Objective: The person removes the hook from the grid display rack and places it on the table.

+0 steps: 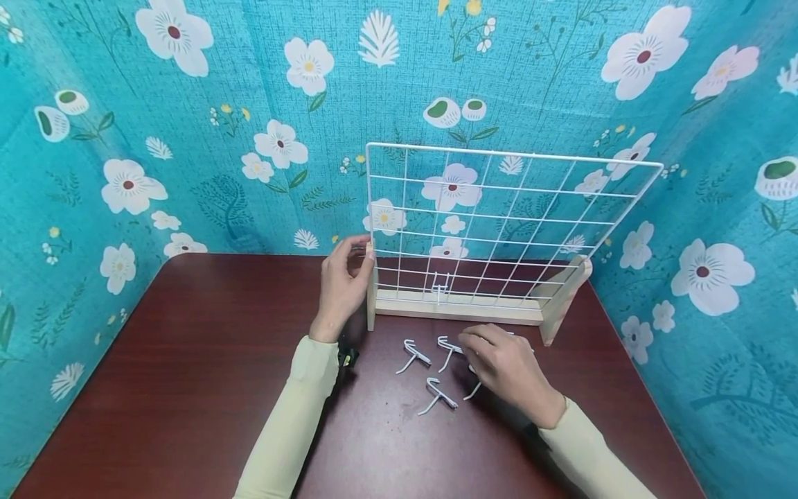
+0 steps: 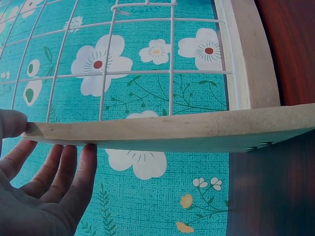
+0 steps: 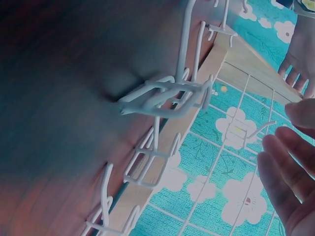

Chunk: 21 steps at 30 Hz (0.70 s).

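A white wire grid rack (image 1: 514, 154) stands on the table in a wooden base. My left hand (image 1: 344, 284) grips the upper end of its left wooden side panel (image 2: 147, 129), thumb on one face and fingers on the other. A white wire hook (image 1: 439, 285) hangs low on the grid, left of the middle. My right hand (image 1: 508, 364) hovers over several loose white hooks (image 1: 440, 396) on the table and partly hides some. In the right wrist view its fingers (image 3: 283, 172) are loosely bent with nothing between them, apart from the nearest hook (image 3: 184, 49).
The dark red table (image 1: 206, 360) extends left and in front of the rack. Teal flowered cloth (image 1: 249, 83) surrounds its back and sides. The rack's right wooden side panel (image 1: 564, 305) stands close to the table's right edge.
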{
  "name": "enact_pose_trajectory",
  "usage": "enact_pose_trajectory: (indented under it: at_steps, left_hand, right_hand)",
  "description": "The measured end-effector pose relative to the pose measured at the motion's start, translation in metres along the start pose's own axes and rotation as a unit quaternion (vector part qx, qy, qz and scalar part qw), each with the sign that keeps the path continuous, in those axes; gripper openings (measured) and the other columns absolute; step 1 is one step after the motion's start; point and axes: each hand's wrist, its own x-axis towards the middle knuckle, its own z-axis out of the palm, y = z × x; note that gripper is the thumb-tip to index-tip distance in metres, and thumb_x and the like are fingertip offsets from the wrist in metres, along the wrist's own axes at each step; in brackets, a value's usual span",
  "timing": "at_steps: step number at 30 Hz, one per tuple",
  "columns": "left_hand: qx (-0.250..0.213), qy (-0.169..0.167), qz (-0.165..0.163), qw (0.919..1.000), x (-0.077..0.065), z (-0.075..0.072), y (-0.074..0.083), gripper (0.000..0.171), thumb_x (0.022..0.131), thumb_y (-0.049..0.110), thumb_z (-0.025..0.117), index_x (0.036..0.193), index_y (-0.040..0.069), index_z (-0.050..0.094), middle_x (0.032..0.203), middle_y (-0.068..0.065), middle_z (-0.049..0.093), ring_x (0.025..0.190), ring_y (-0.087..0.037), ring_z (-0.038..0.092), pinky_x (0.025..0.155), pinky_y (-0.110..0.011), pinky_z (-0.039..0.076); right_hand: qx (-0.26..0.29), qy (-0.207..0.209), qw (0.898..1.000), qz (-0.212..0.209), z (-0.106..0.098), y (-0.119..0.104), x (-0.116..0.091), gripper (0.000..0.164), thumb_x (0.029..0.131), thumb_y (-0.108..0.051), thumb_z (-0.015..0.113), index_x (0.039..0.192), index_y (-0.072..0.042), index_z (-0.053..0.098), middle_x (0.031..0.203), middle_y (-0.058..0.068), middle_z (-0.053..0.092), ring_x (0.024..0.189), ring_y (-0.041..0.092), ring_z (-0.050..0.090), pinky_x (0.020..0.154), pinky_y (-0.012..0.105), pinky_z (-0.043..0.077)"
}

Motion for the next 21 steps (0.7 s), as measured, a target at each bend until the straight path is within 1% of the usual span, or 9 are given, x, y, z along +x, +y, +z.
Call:
enact_pose_trajectory:
  at_steps: [5,10,14,21]
  left_hand:
    - [0.003,-0.001,0.0,1.0,0.0,0.0,0.0,0.028,0.096,0.024,0.059,0.122,0.017,0.062,0.115,-0.002,0.066,0.103,-0.012,0.067,0.071,-0.023,0.06]
    - [0.002,-0.002,0.0,1.0,0.0,0.001,-0.001,0.028,0.096,0.024,0.06,0.123,0.015,0.062,0.114,-0.003,0.066,0.103,-0.013,0.068,0.071,-0.024,0.061]
    - [0.002,-0.001,0.001,1.0,0.0,0.0,-0.001,0.028,0.096,0.023,0.06,0.122,0.014,0.062,0.114,-0.003,0.066,0.102,-0.013,0.068,0.071,-0.024,0.06]
    - [-0.003,0.0,0.007,1.0,0.001,0.0,-0.001,0.027,0.095,0.023,0.061,0.122,0.016,0.063,0.114,-0.003,0.066,0.103,-0.014,0.068,0.07,-0.026,0.061]
  right_hand:
    - [0.01,0.02,1.0,0.015,0.002,0.0,0.006,0.026,0.081,-0.012,0.072,0.107,-0.014,0.073,0.1,0.0,0.071,0.091,0.015,0.068,0.069,0.035,0.06]
    - [0.013,0.038,0.999,0.023,0.005,0.001,0.011,0.03,0.079,-0.011,0.074,0.109,-0.015,0.073,0.101,-0.001,0.072,0.089,0.015,0.069,0.067,0.035,0.059]
    - [0.01,0.043,0.999,0.03,0.006,0.001,0.016,0.032,0.078,-0.011,0.075,0.11,-0.015,0.072,0.102,-0.001,0.071,0.089,0.015,0.069,0.066,0.035,0.059]
    - [0.007,0.043,0.998,0.042,0.008,0.001,0.021,0.028,0.082,-0.014,0.072,0.111,-0.015,0.072,0.103,0.0,0.071,0.091,0.016,0.069,0.067,0.035,0.059]
